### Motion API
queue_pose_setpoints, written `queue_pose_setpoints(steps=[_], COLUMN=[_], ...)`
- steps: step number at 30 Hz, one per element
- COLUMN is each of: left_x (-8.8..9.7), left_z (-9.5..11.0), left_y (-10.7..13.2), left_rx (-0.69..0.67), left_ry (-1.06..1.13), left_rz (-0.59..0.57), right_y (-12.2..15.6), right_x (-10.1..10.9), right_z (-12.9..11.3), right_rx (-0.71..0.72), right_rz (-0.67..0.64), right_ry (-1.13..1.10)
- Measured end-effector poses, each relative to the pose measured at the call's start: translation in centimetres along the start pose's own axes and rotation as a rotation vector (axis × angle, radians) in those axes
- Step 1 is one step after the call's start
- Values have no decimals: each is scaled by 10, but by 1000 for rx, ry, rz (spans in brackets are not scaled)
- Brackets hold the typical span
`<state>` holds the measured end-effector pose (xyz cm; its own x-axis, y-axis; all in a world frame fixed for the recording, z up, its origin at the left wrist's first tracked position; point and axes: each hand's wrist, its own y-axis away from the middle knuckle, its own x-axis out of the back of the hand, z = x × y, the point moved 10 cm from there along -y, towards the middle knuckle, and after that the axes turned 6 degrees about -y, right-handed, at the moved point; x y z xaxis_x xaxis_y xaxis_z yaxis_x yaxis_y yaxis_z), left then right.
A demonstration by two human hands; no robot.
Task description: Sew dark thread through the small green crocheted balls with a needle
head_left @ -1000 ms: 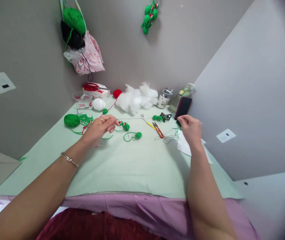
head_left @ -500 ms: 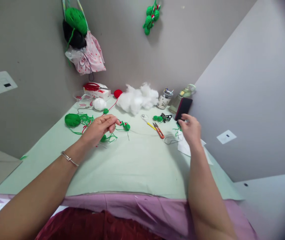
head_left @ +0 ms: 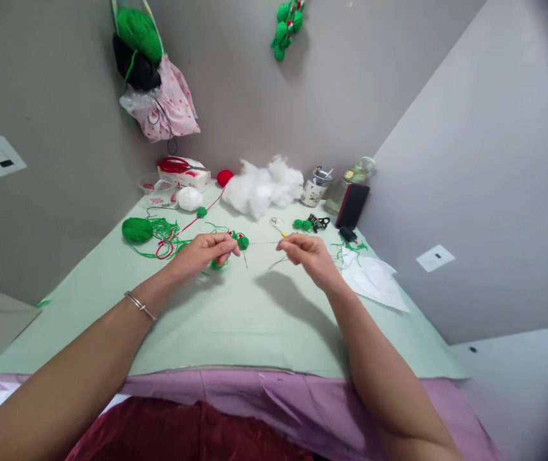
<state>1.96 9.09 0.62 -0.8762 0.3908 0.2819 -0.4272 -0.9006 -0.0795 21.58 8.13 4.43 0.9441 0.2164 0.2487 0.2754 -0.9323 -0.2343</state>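
Above the middle of the cloth, my left hand is closed in a pinch on a small green crochet piece with red and white bits. A thin needle hangs just below that piece. A dark thread runs from it across to my right hand, whose thumb and forefinger are pinched on the thread. A loop of the same dark thread trails below those fingers. The yellow-handled crochet hook lies partly behind my right hand, which also hides the orange snips.
Green yarn, a white yarn ball and a red one lie at the left. White stuffing sits at the back. A pen cup, bottle, phone and white paper stand or lie rightward.
My right hand has come left from beside the phone to the middle, near my left hand, with the thread between them. A small black object beside the phone is uncovered; the snips are now hidden.
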Motion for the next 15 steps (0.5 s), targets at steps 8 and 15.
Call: queue_pose_setpoints(steps=[8, 15], left_x=[4, -21], left_z=[-11, -5], left_y=[-7, -1], left_rx=[24, 33], left_ry=[-9, -41], left_rz=[22, -96], right_y=[-3, 2], right_x=[58, 29], right_z=[9, -8], right_rx=[-29, 104], right_rz=[270, 268], right_ry=[82, 373])
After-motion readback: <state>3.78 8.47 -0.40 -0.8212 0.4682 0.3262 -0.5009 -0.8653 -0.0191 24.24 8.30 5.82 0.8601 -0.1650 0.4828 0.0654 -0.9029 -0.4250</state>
